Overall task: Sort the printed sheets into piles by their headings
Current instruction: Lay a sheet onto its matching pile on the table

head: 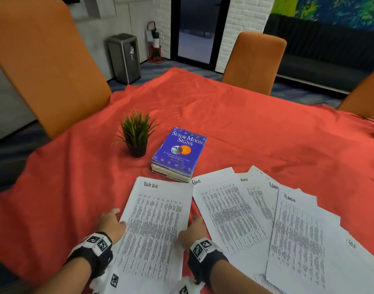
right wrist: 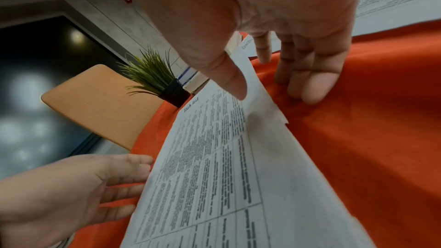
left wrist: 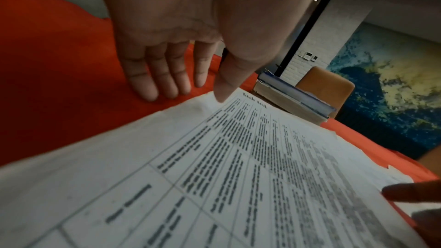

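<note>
A pile of printed sheets headed "Task List" lies on the red tablecloth in front of me. My left hand lies flat against the pile's left edge, fingers straight on the cloth and thumb over the paper. At the pile's right edge my right hand has its straight fingers on the cloth and its thumb above the sheet. To the right, fanned and overlapping, lie sheets headed "Admin" and one headed "Logs".
A stack of books topped by a blue one sits just beyond the sheets, with a small potted plant to its left. Orange chairs stand round the table. Another sheet lies at the far right.
</note>
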`<control>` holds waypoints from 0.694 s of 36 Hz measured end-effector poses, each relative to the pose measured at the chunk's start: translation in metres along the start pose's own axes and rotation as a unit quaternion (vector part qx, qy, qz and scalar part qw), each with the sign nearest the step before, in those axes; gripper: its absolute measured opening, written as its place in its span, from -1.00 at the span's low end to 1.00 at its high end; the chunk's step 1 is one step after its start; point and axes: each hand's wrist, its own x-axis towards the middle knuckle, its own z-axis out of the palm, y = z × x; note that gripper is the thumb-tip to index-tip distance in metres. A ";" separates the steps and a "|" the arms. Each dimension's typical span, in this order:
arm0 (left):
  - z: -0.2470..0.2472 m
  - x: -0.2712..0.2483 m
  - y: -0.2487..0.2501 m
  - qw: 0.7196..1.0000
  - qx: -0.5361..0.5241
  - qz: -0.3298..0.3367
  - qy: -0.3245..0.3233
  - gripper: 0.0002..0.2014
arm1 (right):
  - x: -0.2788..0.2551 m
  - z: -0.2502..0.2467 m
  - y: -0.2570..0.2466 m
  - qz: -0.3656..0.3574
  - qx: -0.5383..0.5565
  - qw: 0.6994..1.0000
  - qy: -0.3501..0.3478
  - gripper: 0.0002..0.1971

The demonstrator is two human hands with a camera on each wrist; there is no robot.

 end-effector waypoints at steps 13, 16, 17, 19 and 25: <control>0.002 -0.009 -0.007 0.998 0.001 -0.004 -0.067 -0.70 | -0.004 0.011 -0.005 0.001 -0.041 0.998 -0.050 -0.42; 0.001 -0.011 -0.007 0.998 0.002 -0.001 -0.066 -0.70 | -0.004 0.012 -0.004 -0.002 -0.038 0.998 -0.057 -0.41; 0.001 -0.013 -0.007 0.998 0.004 -0.003 -0.067 -0.70 | -0.005 0.012 -0.004 -0.002 -0.033 0.998 -0.060 -0.40; 0.000 -0.015 -0.007 0.998 0.009 -0.008 -0.061 -0.72 | -0.005 0.012 -0.004 -0.006 -0.026 0.998 -0.065 -0.38; -0.006 -0.031 0.004 0.998 -0.005 -0.036 -0.047 -0.73 | -0.004 0.011 -0.004 -0.024 -0.006 0.996 -0.086 -0.35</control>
